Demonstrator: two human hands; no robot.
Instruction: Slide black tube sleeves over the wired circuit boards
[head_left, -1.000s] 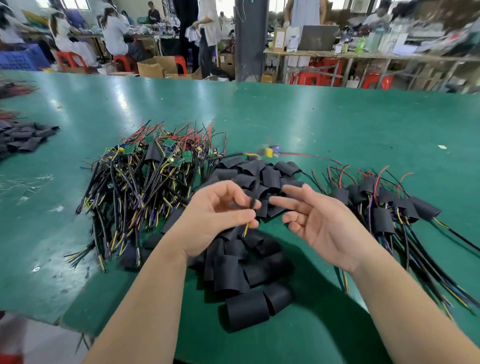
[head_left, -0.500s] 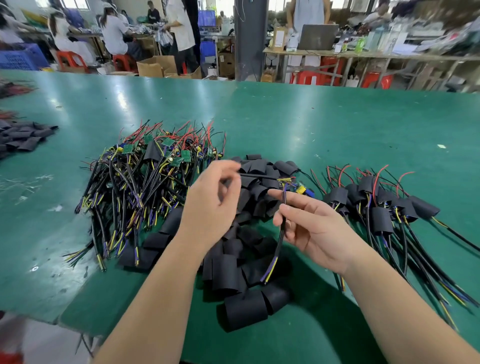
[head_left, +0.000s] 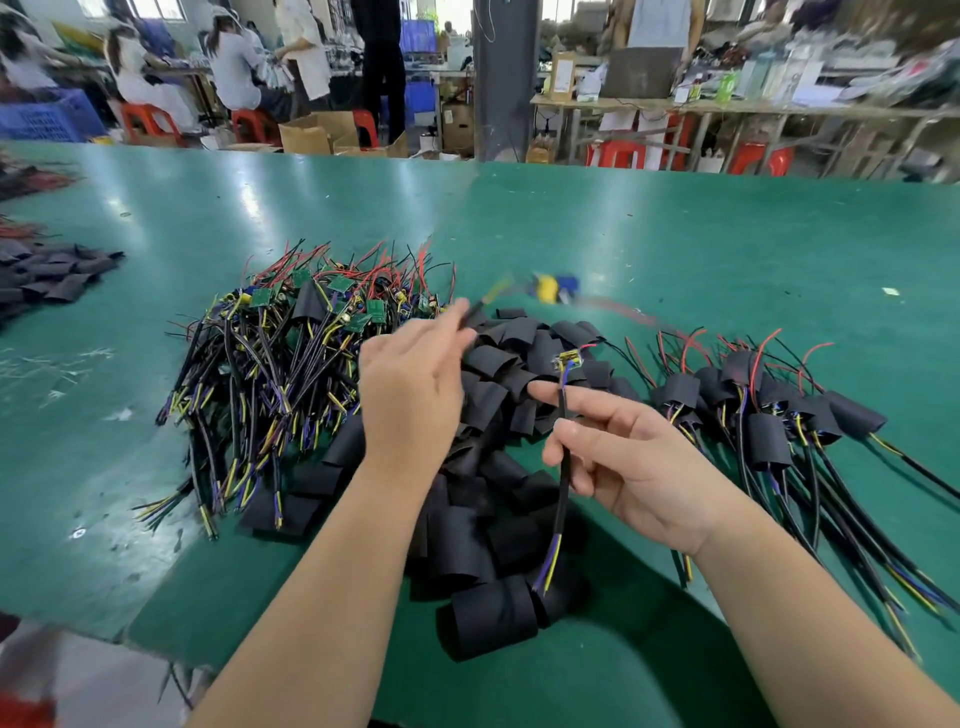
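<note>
Two pinches: left hand (head_left: 415, 387) fingers (head_left: 451, 325) around a blurred wire (head_left: 480, 307), right hand (head_left: 649, 470) fingers (head_left: 602, 413) around a board-tipped black cable (head_left: 561, 509).

Hands: two, left hand (head_left: 410, 384) and right hand (head_left: 628, 462);
Held wired boards (head_left: 569, 358): two;
Loose sleeve piles (head_left: 498, 374): two;
Bare board heaps (head_left: 270, 364): one;
Sleeved board groups (head_left: 763, 431): one

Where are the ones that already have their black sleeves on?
In the head view, the sleeved boards lie piled on the right side of the green table, right of the right hand, beside the loose black tube sleeves.
</note>
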